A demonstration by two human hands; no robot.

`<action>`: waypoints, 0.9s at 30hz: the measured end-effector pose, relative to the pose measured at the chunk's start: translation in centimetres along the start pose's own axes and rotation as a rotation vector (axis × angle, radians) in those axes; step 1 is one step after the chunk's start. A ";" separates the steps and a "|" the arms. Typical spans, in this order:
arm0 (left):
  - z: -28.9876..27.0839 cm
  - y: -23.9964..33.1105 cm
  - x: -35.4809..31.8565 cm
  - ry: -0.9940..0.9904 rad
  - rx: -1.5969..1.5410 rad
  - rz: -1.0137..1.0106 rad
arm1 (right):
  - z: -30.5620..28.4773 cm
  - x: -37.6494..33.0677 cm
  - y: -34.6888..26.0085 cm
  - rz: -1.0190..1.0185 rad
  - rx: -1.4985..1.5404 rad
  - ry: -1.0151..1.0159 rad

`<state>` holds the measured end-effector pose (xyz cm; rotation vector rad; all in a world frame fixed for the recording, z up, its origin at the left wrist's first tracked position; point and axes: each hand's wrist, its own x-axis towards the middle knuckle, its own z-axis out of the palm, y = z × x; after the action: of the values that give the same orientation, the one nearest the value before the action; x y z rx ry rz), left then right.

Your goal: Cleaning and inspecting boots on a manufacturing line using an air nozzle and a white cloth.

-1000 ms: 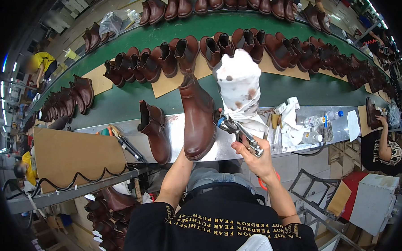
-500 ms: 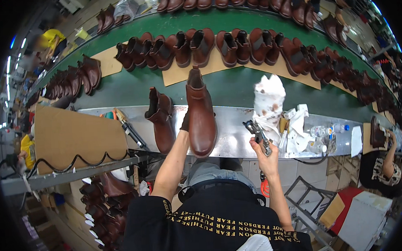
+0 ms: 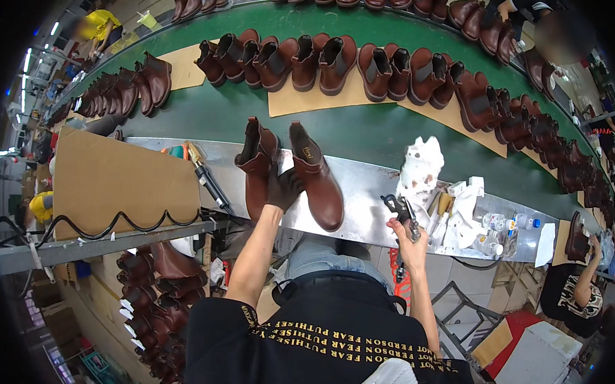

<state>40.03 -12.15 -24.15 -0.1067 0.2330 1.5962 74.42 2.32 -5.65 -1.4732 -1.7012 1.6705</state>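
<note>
At the left, a cardboard panel (image 3: 125, 183) stands beside the steel bench (image 3: 366, 203). A tool (image 3: 209, 179) with a pale handle lies next to it. The left boot (image 3: 255, 194) stands on the bench. The gloved left hand (image 3: 285, 191), fingers bent, is between this boot and the right boot (image 3: 323, 198); whether it grips either cannot be told. Caution: a sideways knock from this hand could tip one boot into the other and scuff the leather.

The right boot stands toe toward the near edge. To its right, the right hand (image 3: 411, 246) holds a spray gun (image 3: 407, 215), fingers wrapped around the handle, well apart from the boots. Caution: an accidental trigger pull could discharge onto the bench or the white wrap (image 3: 420, 173) beyond; a snagged red hose (image 3: 403, 295) could jerk the gun.

Farther right are brushes (image 3: 444, 203) and a white cloth (image 3: 463, 216). Containers: clear bottles (image 3: 497, 222) are grouped at the right; their contents cannot be determined.
</note>
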 end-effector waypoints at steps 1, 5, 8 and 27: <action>1.9 -1.6 0.5 0.229 0.089 0.082 | 0.0 0.3 -0.1 -0.057 0.016 -0.003; 14.6 -4.6 -1.3 0.701 0.837 0.431 | 0.2 0.7 -0.8 -0.129 0.030 0.011; 13.8 -1.1 -5.7 0.977 1.885 1.107 | 0.1 2.0 0.8 -0.175 0.009 0.076; 3.1 7.3 -3.5 0.670 0.923 0.300 | 15.0 11.1 -1.3 -0.298 -0.599 -0.475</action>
<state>33.17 -15.10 -19.75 0.1233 1.5310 1.5517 57.21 3.78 -12.85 -0.9794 -2.7045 1.4921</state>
